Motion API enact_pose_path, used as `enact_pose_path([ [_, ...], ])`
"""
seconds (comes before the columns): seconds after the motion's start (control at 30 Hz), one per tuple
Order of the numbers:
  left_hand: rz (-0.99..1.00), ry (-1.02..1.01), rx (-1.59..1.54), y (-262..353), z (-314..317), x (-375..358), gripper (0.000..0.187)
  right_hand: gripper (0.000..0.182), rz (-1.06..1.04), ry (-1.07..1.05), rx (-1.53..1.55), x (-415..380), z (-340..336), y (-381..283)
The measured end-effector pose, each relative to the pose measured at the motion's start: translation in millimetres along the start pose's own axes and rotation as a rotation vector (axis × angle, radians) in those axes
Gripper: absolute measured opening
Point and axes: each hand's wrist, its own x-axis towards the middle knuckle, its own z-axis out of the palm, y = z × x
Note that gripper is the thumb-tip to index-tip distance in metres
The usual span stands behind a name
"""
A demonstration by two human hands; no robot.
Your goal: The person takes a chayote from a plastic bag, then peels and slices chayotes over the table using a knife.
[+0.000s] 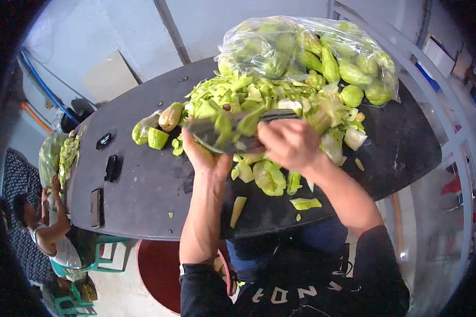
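My right hand (291, 141) is closed around the handle of a wide-bladed knife (203, 132), whose grey blade is smeared by motion. The blade points left across my left hand (209, 157). My left hand is curled around a pale green chayote piece, mostly hidden behind the blade. Blurred green strips (223, 126) show at the blade. Beyond my hands lies a heap of green peelings and cut pieces (248, 87). Below them, a cut chayote piece (269, 178) and several scraps rest on the dark table (148, 195).
A clear plastic bag of chayotes (307, 47) lies at the back. Whole and cut chayotes (157, 138) sit left of the heap. Dark small objects (97, 207) line the left edge. A red tub (161, 274) stands below; another person (53, 232) sits at left. Metal railing (449, 100) runs along the right.
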Motion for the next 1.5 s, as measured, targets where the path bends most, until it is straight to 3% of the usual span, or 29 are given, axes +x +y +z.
enact_pose_path([
  [0.07,-0.110,-0.184,-0.118,2.7,-10.3,3.3,0.058,0.013,-0.195,0.058,-0.059,-0.3,2.1,-11.9],
  [0.1,-0.137,-0.264,-0.154,2.8,-9.8,1.5,0.059,0.013,-0.196,0.032,-0.036,2.5,-1.5,-20.8],
  [0.17,-0.110,-0.152,-0.060,2.4,-4.7,-5.0,0.058,0.013,-0.220,0.083,-0.030,4.8,0.4,-30.2],
  [0.43,-0.181,-0.282,-0.188,5.4,-10.0,-5.5,0.056,0.014,-0.187,0.066,-0.008,1.3,2.1,-16.6],
  [0.47,-0.070,-0.064,-0.092,3.7,-8.5,-0.8,0.056,0.021,-0.103,0.025,-0.007,-1.2,4.1,-5.3],
  [0.57,0.008,0.002,-0.094,5.7,3.7,-3.2,0.055,0.029,-0.035,0.041,-0.015,-7.2,6.9,15.6],
  [0.6,-0.021,-0.095,-0.107,5.6,-2.1,-2.4,0.055,0.029,-0.040,0.039,-0.018,-3.9,4.1,13.9],
  [0.67,-0.090,-0.173,-0.158,3.5,-10.2,0.0,0.057,0.011,-0.121,0.058,0.006,1.7,-2.3,3.0],
  [0.87,-0.173,-0.209,-0.080,5.8,-11.3,1.9,0.063,0.010,-0.198,0.099,0.088,7.9,-9.9,-22.0],
  [0.93,-0.196,-0.353,-0.101,6.3,-11.1,1.3,0.055,0.012,-0.152,0.116,0.036,4.4,-3.3,-13.1],
  [0.97,-0.107,-0.129,-0.075,3.5,-4.9,-5.3,0.055,0.012,-0.066,0.071,0.054,0.8,2.6,-1.8],
  [1.03,-0.051,-0.101,-0.021,5.3,6.7,-8.4,0.054,0.013,0.063,0.011,0.042,-1.3,5.7,12.9],
  [1.2,-0.107,-0.212,-0.025,0.6,-14.6,-1.8,0.063,0.010,-0.065,0.068,0.101,6.6,-8.9,-3.5],
  [1.23,-0.207,-0.453,-0.166,3.3,-21.1,8.1,0.065,0.008,-0.133,0.096,0.115,7.4,-10.3,-9.9],
  [1.3,-0.149,-0.398,0.082,7.8,-22.6,7.9,0.062,0.009,-0.143,0.105,0.093,7.8,-12.6,-21.7],
  [1.4,-0.081,-0.266,-0.083,-1.9,-15.4,-5.4,0.058,0.009,-0.044,0.057,0.096,3.1,2.5,0.0],
  [1.43,-0.032,-0.090,-0.017,-0.7,-3.5,-3.7,0.060,0.009,0.030,0.005,0.070,-0.3,8.5,11.2],
  [1.5,-0.074,-0.183,0.058,2.1,2.2,-5.5,0.067,0.011,0.079,0.012,0.021,-4.1,10.8,22.5],
])
